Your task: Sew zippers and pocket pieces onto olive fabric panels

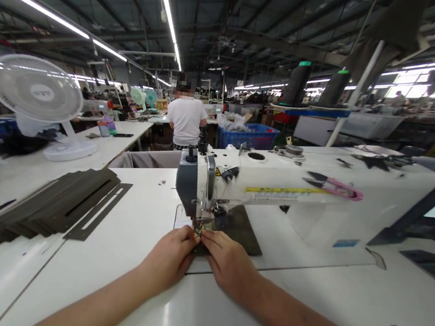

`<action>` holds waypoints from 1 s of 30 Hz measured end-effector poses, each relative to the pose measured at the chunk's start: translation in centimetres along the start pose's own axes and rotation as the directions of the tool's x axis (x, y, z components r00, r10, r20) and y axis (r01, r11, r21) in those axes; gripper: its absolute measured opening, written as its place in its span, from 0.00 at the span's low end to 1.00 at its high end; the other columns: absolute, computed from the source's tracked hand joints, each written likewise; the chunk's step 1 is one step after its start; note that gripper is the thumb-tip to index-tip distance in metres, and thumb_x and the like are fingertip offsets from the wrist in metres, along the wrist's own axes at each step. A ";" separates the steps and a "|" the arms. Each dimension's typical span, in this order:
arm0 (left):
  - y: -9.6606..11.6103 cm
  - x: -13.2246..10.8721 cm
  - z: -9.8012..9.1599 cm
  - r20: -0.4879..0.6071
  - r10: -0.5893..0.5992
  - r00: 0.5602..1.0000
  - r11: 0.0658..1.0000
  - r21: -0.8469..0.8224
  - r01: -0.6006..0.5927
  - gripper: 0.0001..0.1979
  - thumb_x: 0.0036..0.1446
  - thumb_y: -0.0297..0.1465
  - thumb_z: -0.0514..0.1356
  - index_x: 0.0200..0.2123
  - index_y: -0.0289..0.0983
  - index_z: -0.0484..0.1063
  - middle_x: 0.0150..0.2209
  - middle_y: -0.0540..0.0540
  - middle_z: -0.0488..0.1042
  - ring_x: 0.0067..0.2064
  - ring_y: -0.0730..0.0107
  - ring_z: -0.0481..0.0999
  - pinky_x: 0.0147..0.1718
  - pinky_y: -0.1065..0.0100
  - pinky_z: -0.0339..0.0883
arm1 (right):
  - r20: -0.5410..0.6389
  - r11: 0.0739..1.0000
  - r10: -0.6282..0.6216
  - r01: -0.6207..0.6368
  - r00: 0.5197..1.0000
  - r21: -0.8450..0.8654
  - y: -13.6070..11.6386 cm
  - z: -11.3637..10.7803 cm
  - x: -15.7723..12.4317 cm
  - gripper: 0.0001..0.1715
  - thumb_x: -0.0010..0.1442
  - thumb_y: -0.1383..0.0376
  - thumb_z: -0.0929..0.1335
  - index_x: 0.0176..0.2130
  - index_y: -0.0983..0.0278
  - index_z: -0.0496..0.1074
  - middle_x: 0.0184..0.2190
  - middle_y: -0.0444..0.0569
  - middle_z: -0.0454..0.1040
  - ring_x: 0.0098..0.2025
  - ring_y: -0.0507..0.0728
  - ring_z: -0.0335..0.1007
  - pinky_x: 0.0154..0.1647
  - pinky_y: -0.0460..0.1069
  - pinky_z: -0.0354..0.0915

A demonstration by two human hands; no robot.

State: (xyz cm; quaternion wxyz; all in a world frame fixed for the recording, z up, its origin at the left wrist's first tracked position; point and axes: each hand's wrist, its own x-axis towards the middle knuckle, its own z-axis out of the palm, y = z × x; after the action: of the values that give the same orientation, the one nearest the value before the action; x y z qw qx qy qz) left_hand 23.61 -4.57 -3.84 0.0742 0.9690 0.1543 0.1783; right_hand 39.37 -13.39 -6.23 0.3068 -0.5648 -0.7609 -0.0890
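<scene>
A white sewing machine (275, 185) stands before me, its needle and presser foot (199, 224) low over the bed. Under its head lies a flat dark olive fabric piece (246, 232), reaching out to the right of the needle. My left hand (171, 257) is closed at the near left of the presser foot, thumb and forefinger pinched at the fabric's edge. Just right of the needle, my right hand (231, 263) is closed too, its fingertips pressed on the same piece. Both sets of fingertips nearly meet and cover the stitching spot.
Left on the table are a stack of dark fabric pieces (48, 203) and a slotted piece (99, 211). Beyond them stands a white fan (40, 93). Pink-handled snips (336, 187) rest on the machine arm. A person in white (186, 117) is ahead, beside a blue basket (246, 137).
</scene>
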 end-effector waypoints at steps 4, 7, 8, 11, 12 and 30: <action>0.4 0.0 -0.7 -0.041 -0.071 0.997 0.997 0.021 0.072 0.12 0.52 0.29 0.58 0.42 0.36 0.69 0.40 0.44 0.70 0.40 0.63 0.71 0.41 0.61 0.67 | 0.059 0.991 0.134 -0.133 0.989 -0.014 -0.4 -1.4 1.2 0.13 0.57 0.73 0.62 0.38 0.69 0.73 0.38 0.52 0.75 0.41 0.57 0.70 0.45 0.51 0.66; 0.5 0.2 -0.3 -0.085 -0.119 0.989 0.984 0.125 0.130 0.05 0.55 0.29 0.56 0.34 0.36 0.71 0.33 0.45 0.72 0.34 0.64 0.72 0.36 0.61 0.68 | 0.182 0.966 0.260 -0.254 0.948 -0.058 -0.9 -2.2 1.8 0.12 0.59 0.70 0.62 0.33 0.65 0.75 0.32 0.48 0.77 0.35 0.56 0.73 0.39 0.49 0.68; 0.5 0.2 0.0 -0.083 -0.097 0.992 0.982 0.157 0.109 0.06 0.57 0.28 0.55 0.33 0.36 0.71 0.32 0.45 0.73 0.32 0.64 0.71 0.35 0.62 0.68 | 0.197 0.967 0.254 -0.243 0.947 -0.081 -1.1 -2.1 1.6 0.11 0.58 0.71 0.63 0.33 0.65 0.75 0.33 0.48 0.77 0.36 0.56 0.73 0.39 0.49 0.68; 0.4 -0.4 0.8 -0.085 0.059 0.995 0.980 0.196 -0.042 0.09 0.58 0.24 0.52 0.38 0.34 0.71 0.35 0.44 0.74 0.35 0.64 0.72 0.37 0.62 0.69 | 0.095 0.980 0.088 -0.070 0.992 -0.184 -1.3 -0.6 0.3 0.15 0.55 0.76 0.63 0.41 0.71 0.74 0.41 0.56 0.75 0.43 0.59 0.72 0.44 0.50 0.67; 0.4 -0.6 1.0 -0.095 0.098 0.991 0.979 0.190 -0.078 0.09 0.58 0.23 0.51 0.39 0.33 0.70 0.37 0.43 0.73 0.37 0.64 0.72 0.39 0.63 0.69 | 0.040 0.974 0.022 -0.013 0.999 -0.227 -1.3 0.1 -0.3 0.17 0.54 0.77 0.62 0.42 0.73 0.73 0.43 0.58 0.74 0.45 0.60 0.71 0.46 0.51 0.67; -1.1 0.7 1.9 -0.160 -0.074 0.984 0.997 -0.035 0.069 0.08 0.57 0.23 0.52 0.32 0.35 0.71 0.32 0.44 0.70 0.33 0.67 0.72 0.33 0.69 0.69 | -0.113 0.948 -0.110 0.071 0.987 -0.310 1.0 2.3 0.9 0.14 0.52 0.79 0.63 0.37 0.74 0.74 0.39 0.58 0.75 0.38 0.58 0.74 0.43 0.48 0.70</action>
State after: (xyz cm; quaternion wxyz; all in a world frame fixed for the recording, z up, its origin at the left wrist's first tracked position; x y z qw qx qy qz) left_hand 24.58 -3.46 -5.58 0.0823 0.9441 0.1917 0.2553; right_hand 39.26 -11.21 -7.77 0.2598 -0.5629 -0.7418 -0.2557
